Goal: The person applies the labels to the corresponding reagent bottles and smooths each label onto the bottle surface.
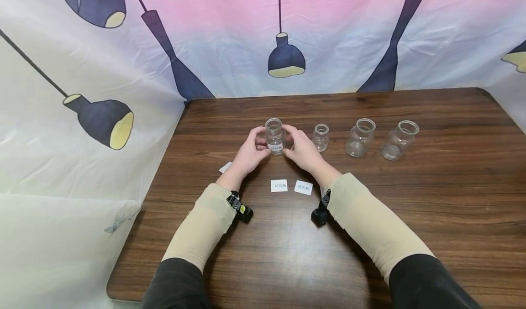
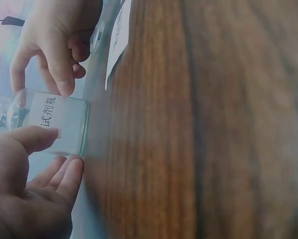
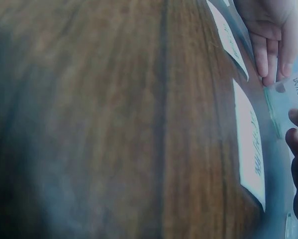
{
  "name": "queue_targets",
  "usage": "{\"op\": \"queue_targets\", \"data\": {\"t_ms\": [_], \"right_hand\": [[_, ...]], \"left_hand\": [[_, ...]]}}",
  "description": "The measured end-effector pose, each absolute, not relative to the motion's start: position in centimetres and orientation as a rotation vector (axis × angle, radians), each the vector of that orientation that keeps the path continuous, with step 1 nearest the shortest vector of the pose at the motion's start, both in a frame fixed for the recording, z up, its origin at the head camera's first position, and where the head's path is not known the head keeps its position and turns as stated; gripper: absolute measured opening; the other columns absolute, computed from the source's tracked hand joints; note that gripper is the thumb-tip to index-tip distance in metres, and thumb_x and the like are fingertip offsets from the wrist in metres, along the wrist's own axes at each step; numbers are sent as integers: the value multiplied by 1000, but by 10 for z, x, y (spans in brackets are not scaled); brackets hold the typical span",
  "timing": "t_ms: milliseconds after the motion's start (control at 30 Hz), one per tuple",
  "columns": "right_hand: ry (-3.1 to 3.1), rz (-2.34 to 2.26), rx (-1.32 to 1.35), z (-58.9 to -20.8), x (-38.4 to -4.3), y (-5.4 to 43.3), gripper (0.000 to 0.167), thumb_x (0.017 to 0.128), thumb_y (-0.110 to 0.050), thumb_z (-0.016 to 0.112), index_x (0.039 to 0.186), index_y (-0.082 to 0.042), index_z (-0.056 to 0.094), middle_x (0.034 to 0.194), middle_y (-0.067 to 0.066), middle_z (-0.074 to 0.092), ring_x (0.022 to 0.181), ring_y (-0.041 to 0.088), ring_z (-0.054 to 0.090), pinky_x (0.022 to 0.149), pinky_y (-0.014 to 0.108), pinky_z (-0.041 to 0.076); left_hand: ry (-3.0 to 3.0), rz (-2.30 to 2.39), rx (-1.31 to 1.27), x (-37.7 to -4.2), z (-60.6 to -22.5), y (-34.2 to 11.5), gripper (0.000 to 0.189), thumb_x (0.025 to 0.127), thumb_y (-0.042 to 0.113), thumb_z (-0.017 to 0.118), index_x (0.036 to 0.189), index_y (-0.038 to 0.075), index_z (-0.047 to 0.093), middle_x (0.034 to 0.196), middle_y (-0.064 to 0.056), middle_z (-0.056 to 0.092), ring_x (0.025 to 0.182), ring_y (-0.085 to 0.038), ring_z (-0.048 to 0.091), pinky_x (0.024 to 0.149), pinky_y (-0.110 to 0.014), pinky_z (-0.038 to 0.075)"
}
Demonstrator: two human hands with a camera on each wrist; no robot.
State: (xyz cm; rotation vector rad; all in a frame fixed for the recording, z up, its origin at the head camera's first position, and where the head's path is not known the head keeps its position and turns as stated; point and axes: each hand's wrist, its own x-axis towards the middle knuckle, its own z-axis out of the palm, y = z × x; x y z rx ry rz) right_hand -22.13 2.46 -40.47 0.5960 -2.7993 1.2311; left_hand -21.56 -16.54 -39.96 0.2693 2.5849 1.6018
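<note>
A clear glass bottle point(image 1: 273, 133) with a white paper label point(image 1: 276, 148) stands upright toward the back of the table. My left hand point(image 1: 249, 151) holds it from the left, its thumb lying over the label's edge in the left wrist view. From the other side my right hand point(image 1: 304, 150) holds the bottle, thumb and forefinger at the glass. Dark printed characters show on the label point(image 2: 45, 117). In the right wrist view only the bottle's lower part point(image 3: 278, 107) is seen, by the fingers at the right edge.
To the right stand a small glass bottle point(image 1: 321, 138) and two wider glass jars point(image 1: 359, 138) point(image 1: 398, 141). Two printed paper labels point(image 1: 279, 185) point(image 1: 303, 187) lie on the wooden table point(image 1: 287, 254) between the forearms. Another white slip point(image 1: 225, 167) lies partly beneath the left wrist.
</note>
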Motion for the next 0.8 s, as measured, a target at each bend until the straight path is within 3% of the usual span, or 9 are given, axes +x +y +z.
{"op": "queue_targets", "data": {"t_ms": [400, 800], "right_hand": [[-2785, 1228, 583, -409, -223, 25, 68, 86, -9, 66, 143, -19, 32, 107, 10, 55, 86, 22, 57, 76, 37, 47], [-2826, 1291, 676, -402, -218, 38, 73, 86, -15, 65, 147, -17, 25, 111, 13, 56, 82, 21, 58, 75, 36, 48]], "left_hand": [[2563, 1692, 236, -218, -404, -164, 57, 85, 0, 62, 135, 15, 39, 110, -17, 55, 98, -29, 59, 85, -35, 48], [2601, 1707, 215, -213, -400, -172, 56, 87, 15, 65, 137, 19, 42, 112, -14, 56, 97, -25, 59, 79, -36, 49]]}}
